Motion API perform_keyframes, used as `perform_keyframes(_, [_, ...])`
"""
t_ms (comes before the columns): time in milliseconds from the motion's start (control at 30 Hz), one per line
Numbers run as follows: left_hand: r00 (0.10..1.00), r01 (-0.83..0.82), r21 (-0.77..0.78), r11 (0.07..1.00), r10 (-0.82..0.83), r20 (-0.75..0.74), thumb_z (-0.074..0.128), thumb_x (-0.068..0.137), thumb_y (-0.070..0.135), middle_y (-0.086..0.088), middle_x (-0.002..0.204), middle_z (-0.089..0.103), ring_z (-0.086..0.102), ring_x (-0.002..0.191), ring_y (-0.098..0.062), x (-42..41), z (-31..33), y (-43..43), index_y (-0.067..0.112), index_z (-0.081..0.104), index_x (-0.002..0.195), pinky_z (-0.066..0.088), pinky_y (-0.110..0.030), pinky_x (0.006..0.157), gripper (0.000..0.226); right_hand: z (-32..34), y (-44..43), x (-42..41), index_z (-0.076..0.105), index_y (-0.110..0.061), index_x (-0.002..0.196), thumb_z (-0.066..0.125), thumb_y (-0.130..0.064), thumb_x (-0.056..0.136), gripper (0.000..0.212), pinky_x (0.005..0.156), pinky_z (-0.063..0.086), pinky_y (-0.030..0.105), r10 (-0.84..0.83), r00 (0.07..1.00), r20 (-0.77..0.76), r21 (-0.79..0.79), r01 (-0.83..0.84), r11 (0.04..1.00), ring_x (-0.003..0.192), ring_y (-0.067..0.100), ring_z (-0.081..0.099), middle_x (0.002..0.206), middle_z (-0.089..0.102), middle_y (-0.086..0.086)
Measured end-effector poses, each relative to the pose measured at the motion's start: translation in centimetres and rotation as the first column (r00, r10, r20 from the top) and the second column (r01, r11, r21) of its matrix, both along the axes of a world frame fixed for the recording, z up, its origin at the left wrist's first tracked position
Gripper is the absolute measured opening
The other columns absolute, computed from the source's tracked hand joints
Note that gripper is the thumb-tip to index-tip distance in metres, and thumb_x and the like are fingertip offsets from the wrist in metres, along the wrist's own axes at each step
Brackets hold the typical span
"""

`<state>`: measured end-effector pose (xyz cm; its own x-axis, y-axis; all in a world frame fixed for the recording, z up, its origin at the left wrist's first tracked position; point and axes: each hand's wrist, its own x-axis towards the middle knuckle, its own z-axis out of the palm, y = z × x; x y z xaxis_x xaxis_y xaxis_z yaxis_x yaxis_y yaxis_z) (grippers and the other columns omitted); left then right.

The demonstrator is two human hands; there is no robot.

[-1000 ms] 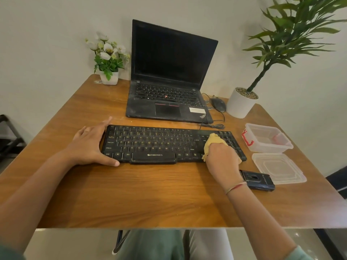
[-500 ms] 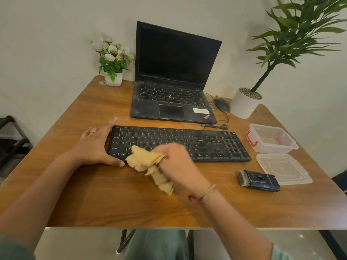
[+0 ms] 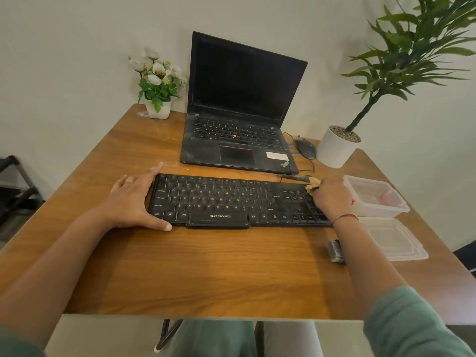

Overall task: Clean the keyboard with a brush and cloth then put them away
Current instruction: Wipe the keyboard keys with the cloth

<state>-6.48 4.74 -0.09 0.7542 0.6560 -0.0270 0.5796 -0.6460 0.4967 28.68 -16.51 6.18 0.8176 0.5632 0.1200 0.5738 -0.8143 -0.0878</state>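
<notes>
Two hands work the keyboard (image 3: 237,202), which lies across the middle of the table (image 3: 206,266) in front of the laptop (image 3: 239,119). Your left hand (image 3: 134,199) lies spread and flat against the keyboard's left end, thumb along the front edge, bracing it. Your right hand (image 3: 332,197) is closed around the bunched yellow cloth (image 3: 313,184), pressing it onto the far-right keys. The brush (image 3: 334,251) lies on the table just beside your right forearm, and the open container (image 3: 376,197) stands close to the right of that hand, its lid (image 3: 394,238) nearer you. A wide sweep could knock the container; a drawn-back forearm could push the brush off the table; hard wiping could catch a keycap.
</notes>
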Motion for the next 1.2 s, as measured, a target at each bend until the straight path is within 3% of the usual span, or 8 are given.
perform_keyframes(267, [1.000,0.013,-0.001,1.000,-0.013,-0.002,0.058,0.030,0.088,-0.002,0.154,0.022,0.018,0.141,-0.025,0.0,-0.2,0.5,0.039,-0.013,0.145,-0.001,-0.043,0.116,0.144,-0.2,3.3,-4.0,0.066,-0.016,0.106,0.044,-0.015,0.092,0.025,0.069,0.038,0.027,0.168,0.985,0.036,-0.030,-0.167,0.986,0.085,0.023,0.061,0.095,0.067,0.004])
perform_keyframes(500, [1.000,0.028,0.003,1.000,-0.028,0.002,0.059,0.033,0.086,0.000,0.154,0.020,0.019,0.140,-0.023,-0.1,-0.2,0.5,0.036,-0.012,0.146,0.001,-0.041,0.115,0.143,-0.4,8.4,-11.2,0.066,-0.014,0.093,0.046,-0.014,0.090,0.020,0.081,0.048,0.036,0.400,0.916,-0.033,0.139,-0.392,0.909,0.082,0.024,0.062,0.085,0.067,0.003])
perform_keyframes(700, [1.000,0.023,0.000,1.000,-0.023,0.017,0.060,0.032,0.084,0.000,0.153,0.023,0.022,0.139,-0.023,0.1,-0.1,0.3,0.036,-0.011,0.147,0.002,-0.041,0.115,0.143,-1.4,9.7,-17.7,0.061,-0.010,0.104,0.041,-0.005,0.091,0.024,0.068,0.045,0.029,0.536,0.833,-0.133,0.283,-0.487,0.826,0.081,0.020,0.060,0.083,0.062,0.003])
perform_keyframes(833, [1.000,0.013,0.019,1.000,-0.014,0.026,0.059,0.028,0.086,-0.001,0.153,0.024,0.023,0.138,-0.024,0.1,-0.1,0.3,0.036,-0.009,0.147,0.004,-0.042,0.114,0.146,-1.8,8.9,-19.6,0.057,-0.013,0.129,0.042,-0.004,0.093,0.040,0.085,0.041,0.023,0.664,0.684,-0.302,0.447,-0.514,0.732,0.108,0.022,0.055,0.123,0.062,0.008])
perform_keyframes(967, [0.999,0.023,0.004,1.000,-0.023,0.027,0.050,0.023,0.096,-0.001,0.154,0.022,0.022,0.139,-0.023,-0.1,-0.1,0.2,0.035,-0.010,0.148,0.004,-0.042,0.115,0.152,0.4,6.7,-16.7,0.070,-0.015,0.104,0.037,-0.004,0.097,0.036,0.076,0.055,0.034,0.649,0.389,-0.654,0.668,-0.108,0.737,0.095,0.028,0.064,0.107,0.068,0.008])
perform_keyframes(1067, [0.999,0.023,0.012,1.000,-0.023,0.032,0.053,0.025,0.094,-0.001,0.153,0.024,0.023,0.139,-0.024,-0.1,-0.2,0.3,0.035,-0.010,0.147,0.005,-0.043,0.115,0.149,2.8,3.0,-11.3,0.069,-0.017,0.104,0.035,-0.002,0.096,0.038,0.067,0.054,0.025,0.521,0.619,-0.587,0.722,0.108,0.684,0.088,0.016,0.065,0.100,0.069,0.006])
perform_keyframes(1133, [0.999,0.023,0.017,1.000,-0.024,0.032,0.057,0.028,0.089,-0.001,0.153,0.024,0.023,0.139,-0.024,0.0,-0.4,0.3,0.035,-0.011,0.147,0.005,-0.042,0.115,0.147,3.3,0.0,-7.2,0.064,-0.016,0.117,0.039,0.002,0.091,0.040,0.067,0.053,0.023,0.274,0.904,-0.329,0.669,0.019,0.743,0.083,0.012,0.063,0.105,0.067,0.007])
perform_keyframes(1200, [0.999,0.025,0.026,0.999,-0.026,0.029,0.057,0.030,0.088,-0.002,0.153,0.024,0.024,0.139,-0.025,0.0,-0.5,0.4,0.035,-0.011,0.147,0.006,-0.043,0.115,0.145,3.0,-2.3,-4.4,0.062,-0.012,0.122,0.043,0.002,0.087,0.042,0.084,0.052,0.035,0.067,0.995,-0.070,0.499,-0.023,0.866,0.095,0.026,0.063,0.112,0.066,0.013])
